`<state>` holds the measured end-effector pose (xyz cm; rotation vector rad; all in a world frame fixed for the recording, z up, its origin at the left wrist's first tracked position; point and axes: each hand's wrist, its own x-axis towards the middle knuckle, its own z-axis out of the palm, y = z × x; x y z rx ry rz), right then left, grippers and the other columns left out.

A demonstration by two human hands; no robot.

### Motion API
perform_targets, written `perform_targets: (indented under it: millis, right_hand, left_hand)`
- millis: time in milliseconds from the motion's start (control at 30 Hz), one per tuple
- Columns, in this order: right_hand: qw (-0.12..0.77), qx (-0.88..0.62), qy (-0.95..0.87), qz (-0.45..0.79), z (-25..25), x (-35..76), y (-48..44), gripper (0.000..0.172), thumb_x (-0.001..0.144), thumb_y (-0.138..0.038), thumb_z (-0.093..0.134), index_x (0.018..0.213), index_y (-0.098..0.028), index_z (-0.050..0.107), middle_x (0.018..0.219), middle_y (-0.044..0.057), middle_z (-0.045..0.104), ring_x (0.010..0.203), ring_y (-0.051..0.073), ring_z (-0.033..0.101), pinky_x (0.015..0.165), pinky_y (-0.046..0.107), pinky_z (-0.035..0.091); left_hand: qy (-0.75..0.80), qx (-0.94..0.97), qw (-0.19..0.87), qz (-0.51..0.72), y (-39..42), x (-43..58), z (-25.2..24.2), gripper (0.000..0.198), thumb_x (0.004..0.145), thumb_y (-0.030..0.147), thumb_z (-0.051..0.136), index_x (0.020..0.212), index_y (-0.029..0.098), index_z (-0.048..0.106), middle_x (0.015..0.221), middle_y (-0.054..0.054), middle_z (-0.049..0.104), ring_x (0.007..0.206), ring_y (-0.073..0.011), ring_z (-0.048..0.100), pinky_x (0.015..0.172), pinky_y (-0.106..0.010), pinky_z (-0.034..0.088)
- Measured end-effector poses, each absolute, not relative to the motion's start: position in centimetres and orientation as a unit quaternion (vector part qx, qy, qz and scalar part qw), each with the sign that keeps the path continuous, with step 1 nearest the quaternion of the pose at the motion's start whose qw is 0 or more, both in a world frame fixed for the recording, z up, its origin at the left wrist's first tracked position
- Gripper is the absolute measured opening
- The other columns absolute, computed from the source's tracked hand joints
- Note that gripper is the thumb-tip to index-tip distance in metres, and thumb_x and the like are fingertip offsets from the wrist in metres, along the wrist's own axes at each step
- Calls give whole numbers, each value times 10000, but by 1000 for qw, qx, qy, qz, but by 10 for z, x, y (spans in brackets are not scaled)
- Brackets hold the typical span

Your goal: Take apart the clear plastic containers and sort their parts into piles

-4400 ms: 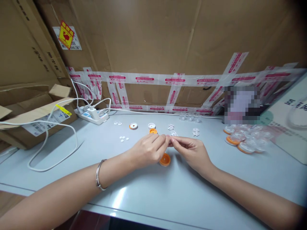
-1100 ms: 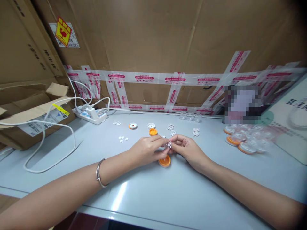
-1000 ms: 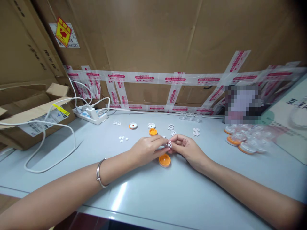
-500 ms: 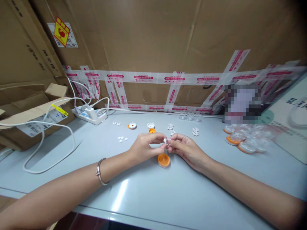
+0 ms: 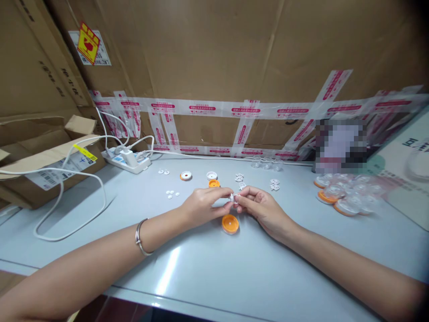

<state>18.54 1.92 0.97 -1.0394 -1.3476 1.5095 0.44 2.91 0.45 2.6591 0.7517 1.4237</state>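
Between both hands, just above the table, are small white plastic parts [image 5: 232, 197]; their exact shape is too small to make out. My left hand [image 5: 204, 205] pinches one side with thumb and forefinger. From the right, my right hand [image 5: 263, 209] grips the other side with its fingertips. Directly below them a round orange piece with a clear rim [image 5: 230, 224] rests on the table. Behind my hands lie an orange ring [image 5: 214, 184], a white ring [image 5: 212, 175] and white perforated pieces [image 5: 239, 177], partly overlapped by one another.
Small white discs [image 5: 170, 192] and an orange-and-white ring [image 5: 186, 175] lie to the left. Clear domed pieces on orange and white bases [image 5: 348, 197] cluster at right. A power strip [image 5: 129, 162], looping white cable [image 5: 67, 239] and open carton [image 5: 50, 170] occupy the left; a large cardboard box [image 5: 208, 58] stands behind.
The view has shifted slightly, so everything sits a little to the right. Both hands keep their pinch on the small white parts, with hardly any movement.
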Motion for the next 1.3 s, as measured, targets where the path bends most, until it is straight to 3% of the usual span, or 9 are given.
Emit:
perform_targets:
  millis: [167,267,367,467,600,767,967,1133,1300]
  right_hand:
    - [469,-485,-463,575,11,194,31,260,616,-360,704,672,-162,546,596,-5,601,510,84,520,551,231,435]
    - [456,-499,-572,464,8,198,37,263,662,-400,662,749,-167,578,561,-13,579,491,101,502,510,240,412]
    - [403,-487,-686,361,3,196,39,255,741,-402,577,844,-173,627,631,7,610,580,134,543,587,270,436]
    - [375,-496,-718,312,-1,195,40,281,766,-375,544,944,-185,648,767,29,647,697,158,570,676,291,447]
    - [382,-506,-717,289,3,193,38,374,778,-375,529,1086,-179,609,786,33,640,714,162,566,689,301,447]
    - [410,-445,-721,338,14,188,22,274,779,-404,547,925,-189,633,850,38,645,771,163,580,696,282,454]
    - [401,-401,-730,381,14,181,8,204,763,-377,584,825,-183,587,766,25,632,728,152,589,679,275,476]
    - [403,-415,-737,351,15,189,18,241,792,-400,533,830,-171,599,767,36,647,723,156,602,679,283,486]
    - [406,-531,-721,181,26,228,49,257,770,-410,537,813,-172,624,741,49,654,689,175,600,635,294,461]
  left_hand:
    - [234,853,-43,464,34,-4,10,148,787,168,522,917,142,589,815,-39,683,696,-96,639,657,-190,539]
    - [264,846,-1,464,39,-7,10,154,785,179,527,922,136,583,806,-50,670,710,-103,635,675,-211,538]
    - [295,841,51,450,42,-8,7,157,785,191,531,926,135,572,832,-60,661,745,-120,640,717,-244,542]
    - [331,835,120,424,45,-9,4,145,791,198,528,918,137,562,856,-62,654,781,-133,642,732,-263,545]
    - [339,827,152,422,45,-10,4,150,805,197,512,934,133,555,863,-59,645,786,-123,633,742,-261,540]
    - [278,862,9,424,38,-5,6,172,802,194,528,955,125,564,846,-72,635,759,-136,609,703,-268,523]
    - [226,890,-100,384,27,-1,7,159,817,188,508,940,106,566,813,-82,635,720,-156,596,633,-266,508]
    - [239,884,-51,398,27,1,10,183,846,204,478,1000,130,544,844,-69,623,772,-145,584,686,-261,499]
    - [326,862,44,385,38,-7,8,226,869,140,377,1036,144,530,922,-85,593,844,-158,563,741,-298,475]
